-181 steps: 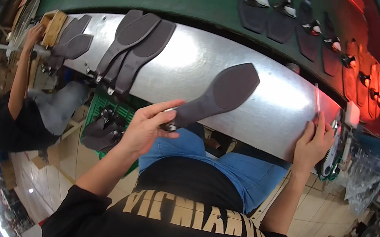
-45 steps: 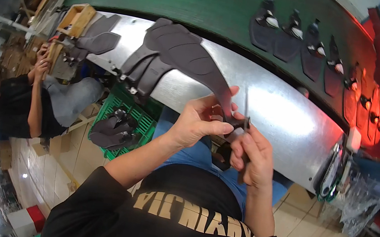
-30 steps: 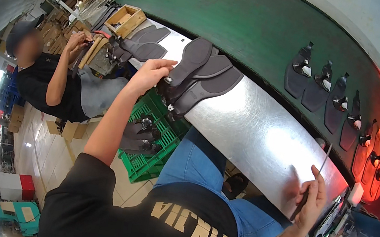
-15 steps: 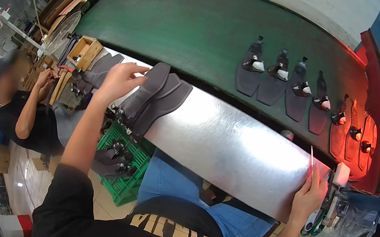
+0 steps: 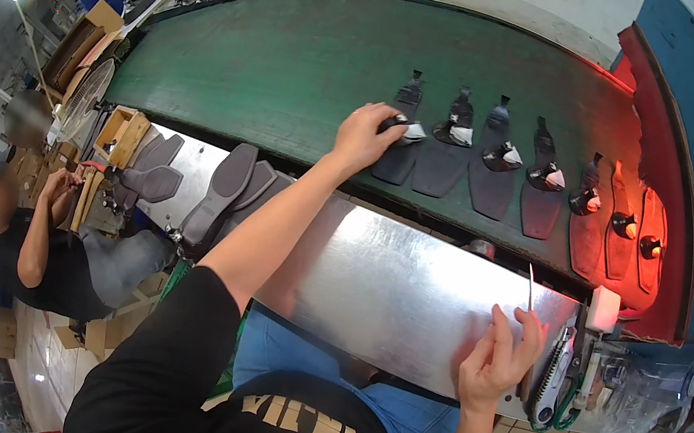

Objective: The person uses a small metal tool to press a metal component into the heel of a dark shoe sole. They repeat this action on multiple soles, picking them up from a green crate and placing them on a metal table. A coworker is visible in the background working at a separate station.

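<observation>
My left hand (image 5: 366, 134) reaches across onto the green conveyor belt (image 5: 296, 80). Its fingers are closed over the dark heel piece (image 5: 399, 124) of the leftmost black sole (image 5: 395, 162) in a row. More black soles (image 5: 494, 172) with heel pieces lie to its right on the belt. My right hand (image 5: 496, 359) rests at the right end of the steel table (image 5: 390, 288), pinching a thin metal tool (image 5: 529, 288) that points upward.
Grey soles (image 5: 227, 192) are stacked at the table's left end. A seated person (image 5: 39, 243) works at far left beside wooden boxes (image 5: 124, 135). An orange-lit heater opening (image 5: 643, 229) covers the belt's right end. Hand tools (image 5: 552, 388) and a plastic bag (image 5: 645, 409) hang at right.
My left hand left the stacked grey soles on the table and reached up onto the belt, to the leftmost black sole. My right hand stayed at the table's right end with the thin tool.
</observation>
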`<state>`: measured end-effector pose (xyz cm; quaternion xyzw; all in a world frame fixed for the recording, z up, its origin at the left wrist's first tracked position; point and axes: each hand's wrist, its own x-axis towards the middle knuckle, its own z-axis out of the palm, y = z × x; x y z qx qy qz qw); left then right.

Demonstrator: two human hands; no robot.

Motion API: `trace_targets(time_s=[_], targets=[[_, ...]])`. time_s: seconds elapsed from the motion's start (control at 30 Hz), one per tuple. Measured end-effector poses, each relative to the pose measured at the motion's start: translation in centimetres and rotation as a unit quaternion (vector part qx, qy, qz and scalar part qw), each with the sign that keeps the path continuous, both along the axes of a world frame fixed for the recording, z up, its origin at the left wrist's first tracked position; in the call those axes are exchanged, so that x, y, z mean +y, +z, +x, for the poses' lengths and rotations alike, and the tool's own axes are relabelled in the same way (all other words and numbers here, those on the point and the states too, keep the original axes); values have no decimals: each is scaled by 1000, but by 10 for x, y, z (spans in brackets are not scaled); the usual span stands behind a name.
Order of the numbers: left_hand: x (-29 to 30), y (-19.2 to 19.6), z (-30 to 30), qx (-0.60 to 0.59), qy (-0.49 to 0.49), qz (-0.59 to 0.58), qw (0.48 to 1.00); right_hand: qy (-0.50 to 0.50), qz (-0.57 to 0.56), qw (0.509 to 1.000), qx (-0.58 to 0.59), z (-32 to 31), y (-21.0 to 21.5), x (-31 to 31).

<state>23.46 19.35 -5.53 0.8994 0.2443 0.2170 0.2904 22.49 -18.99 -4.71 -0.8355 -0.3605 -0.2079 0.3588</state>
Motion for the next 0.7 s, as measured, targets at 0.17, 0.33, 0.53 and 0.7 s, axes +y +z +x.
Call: trace_targets(time_s=[0.17, 0.33, 0.53, 0.7], targets=[[-9, -31, -12, -57, 67, 123, 988, 0, 19, 1000, 11, 3, 2, 3], [-13, -20, 4, -224, 72, 52, 970, 3, 18, 1000, -10, 1, -1, 3], [-44, 49, -55, -333, -7, -337, 881, 107, 171, 963, 179, -16, -6, 7], [-127, 71, -164, -103, -58, -608, 785, 380, 430, 624, 530, -54, 15, 52]])
